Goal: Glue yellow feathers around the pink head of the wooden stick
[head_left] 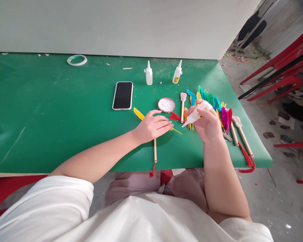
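Observation:
My left hand (155, 126) is held low over the table around a yellow feather (138, 114), whose quill (177, 131) sticks out past the fingertips. Below that hand is a wooden stick (155, 149) with a red tassel (153, 170) at its lower end; its upper part is hidden. My right hand (208, 122) grips a white glue bottle (198, 113), tilted so that its nozzle points down and left toward the quill. Close beyond the right hand lies a pile of coloured feathers (210, 99). A decorated stick (182, 109) lies between the hands.
A round white dish (166, 105), a phone (122, 96) and a tape roll (77, 60) are on the green table (53, 111). Two glue bottles stand farther back, one left (148, 74), one right (177, 73). Tasselled sticks (243, 136) lie near the right edge.

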### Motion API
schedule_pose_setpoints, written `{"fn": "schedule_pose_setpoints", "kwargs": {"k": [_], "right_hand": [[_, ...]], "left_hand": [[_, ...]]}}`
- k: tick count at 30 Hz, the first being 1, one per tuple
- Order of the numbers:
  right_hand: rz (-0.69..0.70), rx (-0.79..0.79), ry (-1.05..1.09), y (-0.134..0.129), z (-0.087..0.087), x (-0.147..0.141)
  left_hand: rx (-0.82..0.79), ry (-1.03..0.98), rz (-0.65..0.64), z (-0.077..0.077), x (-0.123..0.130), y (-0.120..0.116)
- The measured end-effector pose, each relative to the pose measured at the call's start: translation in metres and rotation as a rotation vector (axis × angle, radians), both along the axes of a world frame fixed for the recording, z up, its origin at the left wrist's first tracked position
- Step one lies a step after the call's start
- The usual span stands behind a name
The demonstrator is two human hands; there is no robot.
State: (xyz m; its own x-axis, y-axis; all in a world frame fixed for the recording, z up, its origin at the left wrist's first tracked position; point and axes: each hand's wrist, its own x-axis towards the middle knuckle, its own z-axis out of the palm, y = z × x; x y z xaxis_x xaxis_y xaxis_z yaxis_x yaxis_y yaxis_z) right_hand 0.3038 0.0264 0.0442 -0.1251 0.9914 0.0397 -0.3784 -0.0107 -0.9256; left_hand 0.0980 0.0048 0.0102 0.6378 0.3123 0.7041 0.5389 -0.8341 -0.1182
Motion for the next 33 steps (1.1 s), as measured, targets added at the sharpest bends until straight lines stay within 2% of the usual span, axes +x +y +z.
{"fn": "schedule_pose_setpoints", "kwargs": {"k": [3,12,19,22,29,33], "right_hand": [[0.048,-0.048,-0.063,-0.0015,0.0011,0.0015],[-0.003,-0.004,-0.213,-0.0034,0.0031,-0.0008],[0.103,-0.224,-0.196,-0.0003,-0.0035,0.0039],[0.123,-0.259,-0.205,-0.0001,-0.0043,0.0045],[0.071,-0.146,-0.337,-0.0054,0.0027,-0.0022],[-0.084,-0.053,-0.302,-0.0028,0.0019,-0.0052]], "left_hand": [[-0.004,0.003,0.004,0.0001,-0.0002,0.0002],[-0.017,0.01,-0.004,-0.001,-0.0008,0.0004],[-0.043,0.008,-0.014,-0.0003,-0.0008,0.0],[-0.038,0.005,-0.02,-0.0003,-0.0009,-0.0001],[-0.02,0.014,-0.016,-0.0007,-0.0014,0.0002],[-0.018,0.011,-0.015,0.0001,-0.0014,-0.0002]]}}
